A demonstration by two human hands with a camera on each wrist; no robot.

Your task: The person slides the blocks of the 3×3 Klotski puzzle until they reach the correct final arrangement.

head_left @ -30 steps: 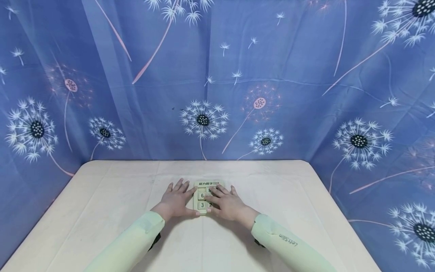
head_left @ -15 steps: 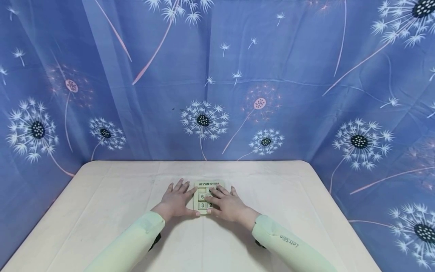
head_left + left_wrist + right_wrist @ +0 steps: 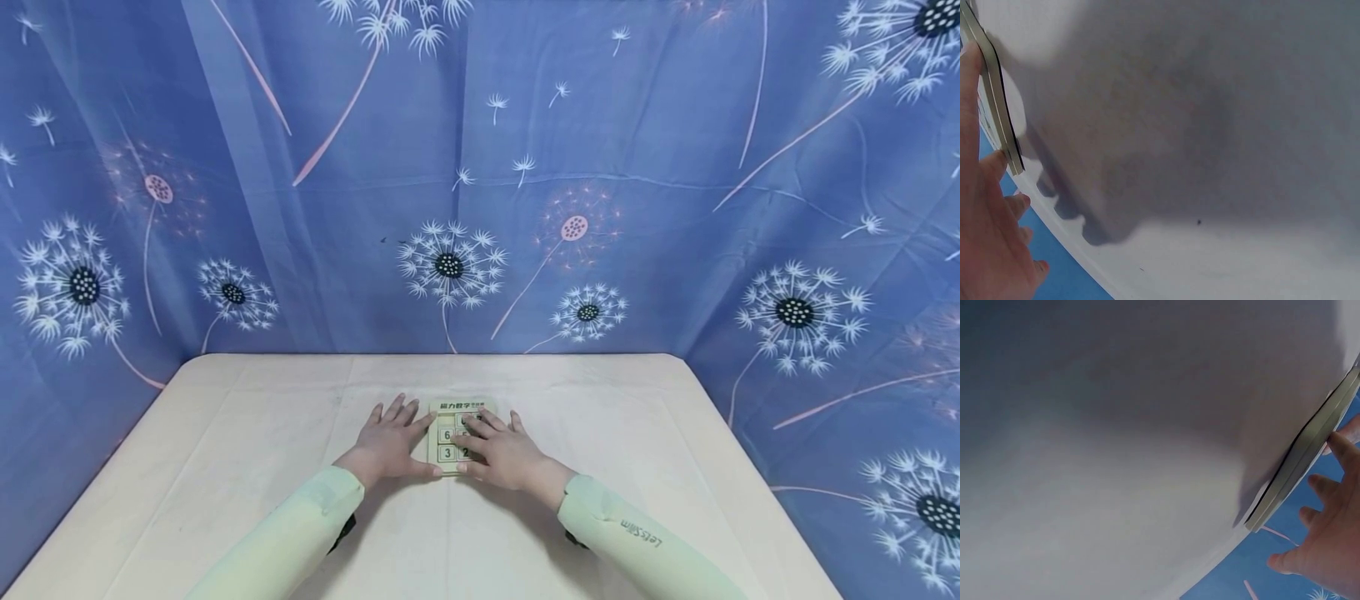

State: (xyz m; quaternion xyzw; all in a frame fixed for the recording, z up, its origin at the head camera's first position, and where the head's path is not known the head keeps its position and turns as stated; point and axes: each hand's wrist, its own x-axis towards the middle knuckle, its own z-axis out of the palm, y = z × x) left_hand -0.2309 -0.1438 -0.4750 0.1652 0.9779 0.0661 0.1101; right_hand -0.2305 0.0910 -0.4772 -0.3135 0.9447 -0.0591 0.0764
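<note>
A pale green number slide puzzle (image 3: 454,400) lies flat on the table between both hands in the head view. Its 6 tile (image 3: 447,436) and 3 tile (image 3: 447,453) show in the left column, with a gap above the 6. My left hand (image 3: 388,447) spreads at the left edge, index fingertip and thumb against the frame. Fingers of my right hand (image 3: 506,452) lie extended across the right part of the puzzle, hiding several tiles; one fingertip is right at the 6. Both wrist views catch the puzzle's side edge (image 3: 1000,106), with fingers at it.
A cream-covered table (image 3: 247,450) spreads around the puzzle. Behind it and along both sides hangs a blue dandelion-print curtain (image 3: 337,250). Light green sleeves (image 3: 292,533) cover both forearms.
The 6 tile has slid slightly toward the person, and the gap above it has grown a little. Both hands stay nearly in place.
</note>
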